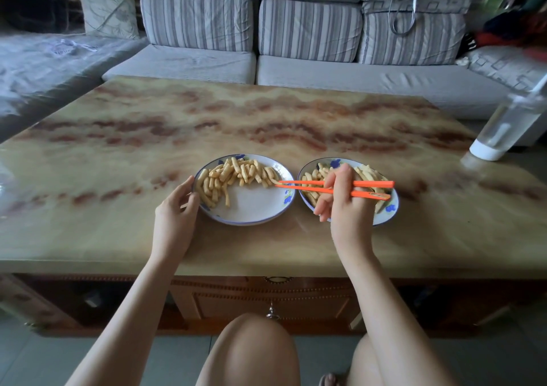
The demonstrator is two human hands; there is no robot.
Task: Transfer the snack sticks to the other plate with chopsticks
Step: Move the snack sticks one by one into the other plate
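Left hand (pixel 174 211) has its fingers curled on the near-left rim of the left plate (pixel 251 205). Most of the snack sticks (pixel 228 172) are piled there, just right of that hand. The right hand (pixel 343 205) grips the orange chopsticks (pixel 302 186) over the right plate (pixel 390 208). Their tips point left, touching the pile's right end. More sticks lie under that hand. A clear bottle (pixel 503 128) stands on the desk (pixel 148 136), well right.

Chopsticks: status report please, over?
Right hand grips orange chopsticks, tips at a snack stick on left plate. Left hand holds its rim. Right plate already has sticks. Nothing in the way.
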